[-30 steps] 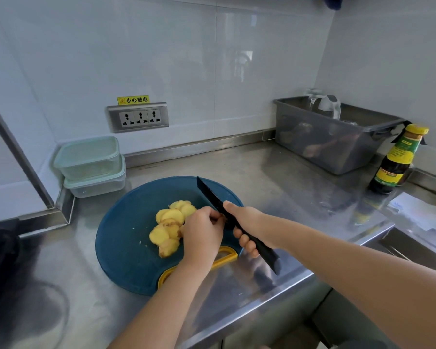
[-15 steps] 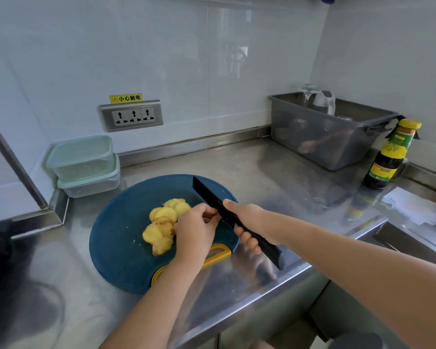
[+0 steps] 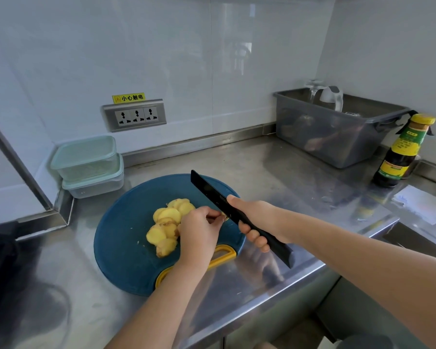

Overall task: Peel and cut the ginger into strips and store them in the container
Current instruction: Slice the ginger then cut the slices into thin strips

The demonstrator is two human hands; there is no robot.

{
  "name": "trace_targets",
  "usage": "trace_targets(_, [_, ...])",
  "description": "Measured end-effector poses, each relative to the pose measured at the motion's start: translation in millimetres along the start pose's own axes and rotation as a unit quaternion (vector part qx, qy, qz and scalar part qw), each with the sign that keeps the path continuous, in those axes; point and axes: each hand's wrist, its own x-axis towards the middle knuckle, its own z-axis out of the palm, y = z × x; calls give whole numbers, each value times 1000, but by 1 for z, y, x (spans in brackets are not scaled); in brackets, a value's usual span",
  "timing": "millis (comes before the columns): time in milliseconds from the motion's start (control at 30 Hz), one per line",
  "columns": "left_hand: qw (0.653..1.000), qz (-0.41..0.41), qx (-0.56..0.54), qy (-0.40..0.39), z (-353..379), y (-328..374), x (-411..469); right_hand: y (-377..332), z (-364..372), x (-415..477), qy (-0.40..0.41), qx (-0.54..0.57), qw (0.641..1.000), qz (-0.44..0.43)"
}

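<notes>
A knobbly piece of peeled yellow ginger is lying near the middle of a round blue cutting board, which has a yellow handle at its near edge. The left hand is reaching in from below and covering the right end of the ginger, its fingers curling down and gripping that end just beside the blade. The right hand is wrapping its fingers round the handle of a black knife, with the thumb lying along the top. The blade is pointing away and to the left over the board, meeting the ginger at the left fingertips.

The board is sitting on a stainless steel counter that is running into a corner of white tiled walls. Two pale green lidded containers are standing stacked in the left corner, near the board but apart from it. Above them a metal socket panel is showing three outlets under a yellow warning label. At the back right a grey plastic tub is holding glassware, and a dark sauce bottle with a yellow cap is standing upright just beside it. A sheet of paper is lying at the far right.

Compared with a second ago, both hands, the knife and the ginger are keeping almost the same arrangement, and the view is shifting only slightly
</notes>
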Motion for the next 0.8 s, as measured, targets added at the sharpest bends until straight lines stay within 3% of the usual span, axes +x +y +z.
trace_targets(800, [1000,-2,7,-16,-4,5,-5,7,7,-6,22,-49,999,1])
